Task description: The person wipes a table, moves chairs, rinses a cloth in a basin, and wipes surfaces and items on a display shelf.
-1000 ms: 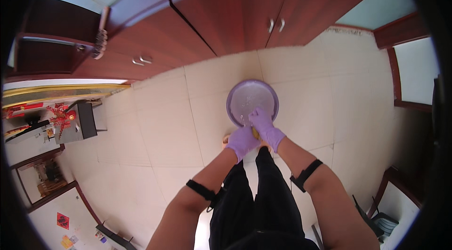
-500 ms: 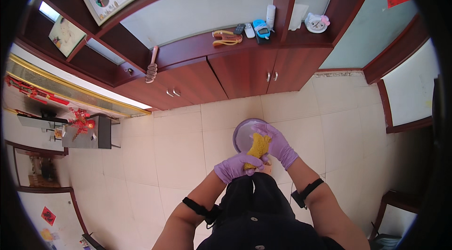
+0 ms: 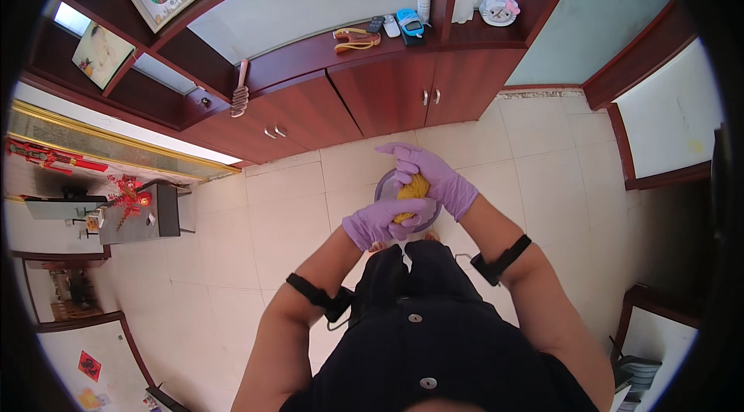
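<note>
A yellow cloth (image 3: 412,189) is bunched between my two hands, both in thin purple gloves. My left hand (image 3: 381,222) wraps the cloth's near end. Closed round its far end is my right hand (image 3: 434,172), with a finger or two sticking out to the left. Below them a round basin with a purple rim (image 3: 435,217) stands on the floor, largely hidden by hands and cloth. The glove fingers cover much of the cloth.
Ahead stands a dark red cabinet (image 3: 387,98) with shelves. It carries a pink-handled brush (image 3: 241,90), a slingshot (image 3: 356,41), a blue handheld meter (image 3: 409,23) and a white cat-shaped clock (image 3: 499,11). A grey table (image 3: 159,214) is far left. My feet show beside the basin.
Both hands have moved forward, away from my body, with the cloth. The cloth is squeezed more compactly and less of it shows. The view has shifted slightly.
</note>
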`<state>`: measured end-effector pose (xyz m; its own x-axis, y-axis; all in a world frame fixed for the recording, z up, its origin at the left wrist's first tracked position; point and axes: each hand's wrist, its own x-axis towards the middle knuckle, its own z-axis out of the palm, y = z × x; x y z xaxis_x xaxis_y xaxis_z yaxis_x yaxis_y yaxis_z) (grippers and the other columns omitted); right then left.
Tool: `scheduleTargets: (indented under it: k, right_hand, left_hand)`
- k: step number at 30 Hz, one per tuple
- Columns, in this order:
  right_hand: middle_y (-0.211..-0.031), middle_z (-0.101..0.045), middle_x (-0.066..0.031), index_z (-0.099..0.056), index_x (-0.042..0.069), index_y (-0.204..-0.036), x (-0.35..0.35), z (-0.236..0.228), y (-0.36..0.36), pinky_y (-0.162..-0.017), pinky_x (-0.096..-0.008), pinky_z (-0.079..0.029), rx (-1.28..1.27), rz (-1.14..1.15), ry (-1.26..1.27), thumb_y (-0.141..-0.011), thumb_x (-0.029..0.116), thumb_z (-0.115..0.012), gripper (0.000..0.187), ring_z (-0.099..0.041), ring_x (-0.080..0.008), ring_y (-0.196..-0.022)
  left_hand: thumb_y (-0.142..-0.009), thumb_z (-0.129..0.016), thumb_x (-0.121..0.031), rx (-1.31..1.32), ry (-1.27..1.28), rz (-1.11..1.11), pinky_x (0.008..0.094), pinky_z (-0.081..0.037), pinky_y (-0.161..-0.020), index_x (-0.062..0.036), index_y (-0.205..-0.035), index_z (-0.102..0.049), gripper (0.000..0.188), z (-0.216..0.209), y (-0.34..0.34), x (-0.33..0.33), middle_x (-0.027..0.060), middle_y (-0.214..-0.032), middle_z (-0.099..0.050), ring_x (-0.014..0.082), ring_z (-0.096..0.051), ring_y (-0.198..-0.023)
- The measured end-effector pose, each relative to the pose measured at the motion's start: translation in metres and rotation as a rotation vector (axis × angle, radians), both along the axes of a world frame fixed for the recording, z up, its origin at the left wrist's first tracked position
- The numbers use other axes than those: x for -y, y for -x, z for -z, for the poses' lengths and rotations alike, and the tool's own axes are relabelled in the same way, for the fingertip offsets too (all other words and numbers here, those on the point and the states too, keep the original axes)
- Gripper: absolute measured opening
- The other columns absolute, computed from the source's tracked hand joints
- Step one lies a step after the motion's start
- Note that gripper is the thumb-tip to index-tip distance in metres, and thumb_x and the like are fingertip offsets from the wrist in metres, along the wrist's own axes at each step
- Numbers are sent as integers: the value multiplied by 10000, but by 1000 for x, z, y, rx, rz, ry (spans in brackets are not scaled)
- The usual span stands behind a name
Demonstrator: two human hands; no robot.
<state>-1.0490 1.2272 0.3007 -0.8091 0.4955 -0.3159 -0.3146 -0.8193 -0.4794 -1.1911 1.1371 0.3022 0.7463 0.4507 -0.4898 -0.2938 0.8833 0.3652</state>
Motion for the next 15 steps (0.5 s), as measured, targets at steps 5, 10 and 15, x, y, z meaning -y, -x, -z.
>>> scheduleTargets:
  k: [5, 10, 15]
  right_hand:
    - [-617, -355, 63, -614, 21, -1195, -6, 0, 11, -550, -254, -415, 303, -82, -188, -1021, 168, -445, 283, -374, -68, -523]
    - [-564, -426, 6, -633, 15, -1006, -14, 38, 30, -443, -286, -375, 571, 86, -250, -1001, 141, -418, 249, -390, -97, -442]
    - [-570, -495, -37, -647, 29, -906, -17, 90, 46, -423, -312, -396, 838, 222, -390, -977, 151, -436, 253, -459, -138, -433]
  left_hand:
    - [-824, -690, -266, -591, -266, 76, 214, -304, -413, -93, -890, -582, 214, -3, -7, -17, -3, -639, -493, 64, -393, -446]
    - [-798, -638, -272, -921, -626, 9, 313, -486, -618, -61, -1063, -627, 338, 35, -14, -23, 74, -750, -628, 202, -616, -677]
    - [-840, -587, -343, -1461, -1027, 314, 420, -529, -779, -65, -1104, -659, 389, 77, -10, -32, 192, -966, -712, 354, -685, -901]
